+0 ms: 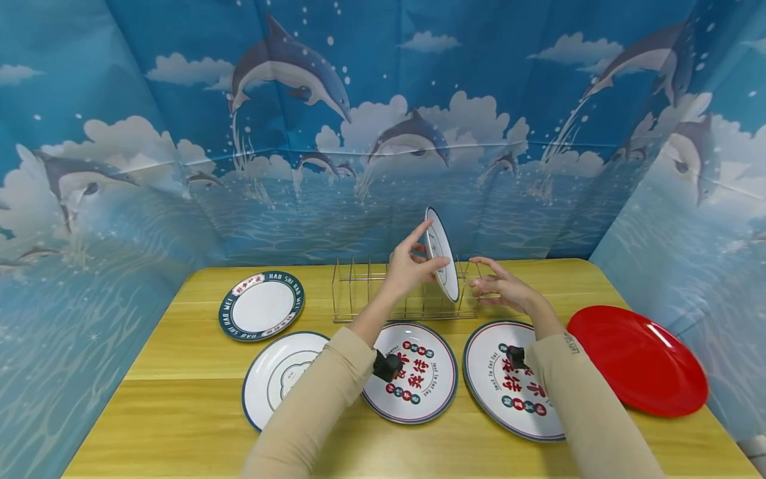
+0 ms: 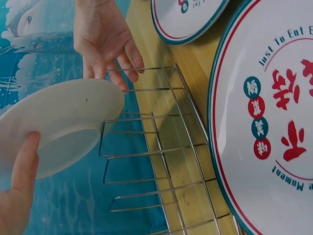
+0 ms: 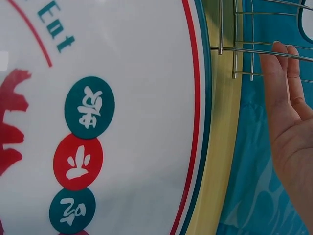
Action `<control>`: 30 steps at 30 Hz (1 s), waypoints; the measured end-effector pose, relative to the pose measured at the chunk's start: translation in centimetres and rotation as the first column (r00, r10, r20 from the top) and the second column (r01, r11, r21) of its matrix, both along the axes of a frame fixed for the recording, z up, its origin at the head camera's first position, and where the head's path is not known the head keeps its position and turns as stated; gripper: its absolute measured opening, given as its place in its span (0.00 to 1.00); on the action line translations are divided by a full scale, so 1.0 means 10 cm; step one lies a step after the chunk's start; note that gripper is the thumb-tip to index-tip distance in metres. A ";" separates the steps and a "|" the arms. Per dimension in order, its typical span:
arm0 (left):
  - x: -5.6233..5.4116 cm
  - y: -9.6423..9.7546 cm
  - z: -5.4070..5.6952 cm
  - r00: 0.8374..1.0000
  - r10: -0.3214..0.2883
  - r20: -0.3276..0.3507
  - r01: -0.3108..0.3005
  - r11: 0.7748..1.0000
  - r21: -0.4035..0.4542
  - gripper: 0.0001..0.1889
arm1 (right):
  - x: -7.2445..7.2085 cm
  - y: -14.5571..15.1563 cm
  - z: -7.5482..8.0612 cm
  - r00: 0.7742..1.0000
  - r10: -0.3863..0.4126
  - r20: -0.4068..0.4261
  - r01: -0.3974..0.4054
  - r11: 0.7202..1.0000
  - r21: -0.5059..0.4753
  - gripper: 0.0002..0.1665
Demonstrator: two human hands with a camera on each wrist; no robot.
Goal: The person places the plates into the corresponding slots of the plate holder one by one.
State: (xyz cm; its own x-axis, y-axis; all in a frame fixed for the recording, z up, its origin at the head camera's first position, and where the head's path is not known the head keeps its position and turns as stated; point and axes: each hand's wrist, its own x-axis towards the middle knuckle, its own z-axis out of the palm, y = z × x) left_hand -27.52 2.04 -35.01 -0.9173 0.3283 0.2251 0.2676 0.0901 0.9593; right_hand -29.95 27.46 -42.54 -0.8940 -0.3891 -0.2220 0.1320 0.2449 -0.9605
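Observation:
My left hand [image 1: 409,269] grips a white plate [image 1: 441,256] with a dark rim, fingers on one side and thumb on the other. Tilted nearly on edge, the plate overlaps the right part of a metal wire dish rack [image 1: 383,320]. In the left wrist view its plain white underside [image 2: 63,107] shows, and its lower edge is close to the rack's wires. My right hand [image 1: 503,287] is at the rack's right end, its extended fingers [image 3: 275,83] right at the end wires in the right wrist view.
In front of the rack lie two plates with red lettering, a middle one [image 1: 439,392] and a right one [image 1: 487,386]. Farther left are a white plate [image 1: 263,379] and a green-rimmed plate [image 1: 263,306]. A red oval plate [image 1: 640,359] lies right. A dolphin-print curtain [image 1: 383,186] hangs behind.

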 end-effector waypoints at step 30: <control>0.02 0.41 -0.45 0.985 0.132 -0.111 -0.154 0.966 -0.210 0.34 | 0.00 0.00 -0.01 1.000 0.022 -0.009 -0.023 0.999 -0.024 0.41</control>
